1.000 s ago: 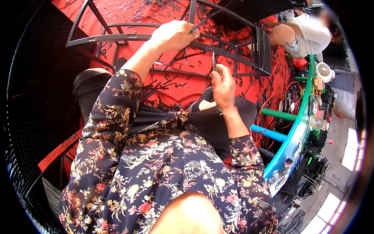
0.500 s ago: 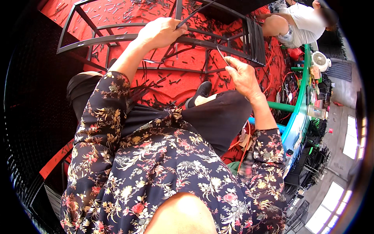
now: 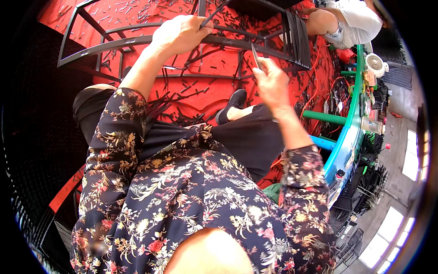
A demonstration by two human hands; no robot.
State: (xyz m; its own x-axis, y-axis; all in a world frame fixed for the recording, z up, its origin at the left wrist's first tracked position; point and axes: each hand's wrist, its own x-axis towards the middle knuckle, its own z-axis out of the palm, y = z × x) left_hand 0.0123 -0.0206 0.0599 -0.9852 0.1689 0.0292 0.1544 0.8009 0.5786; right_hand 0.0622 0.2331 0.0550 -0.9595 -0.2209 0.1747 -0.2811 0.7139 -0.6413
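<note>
Head view: the frame (image 3: 182, 41) lies on the red mat (image 3: 219, 91), nearer than a second ago. Left hand (image 3: 180, 34) still clamps its curved rail. Right hand (image 3: 271, 84), lifted higher since, pinches a thin blade (image 3: 255, 55) just under the rail.

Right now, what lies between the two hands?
In the head view, a curved dark bar of the black metal frame runs from the left hand toward the right hand, over the red mat strewn with dark strips.
</note>
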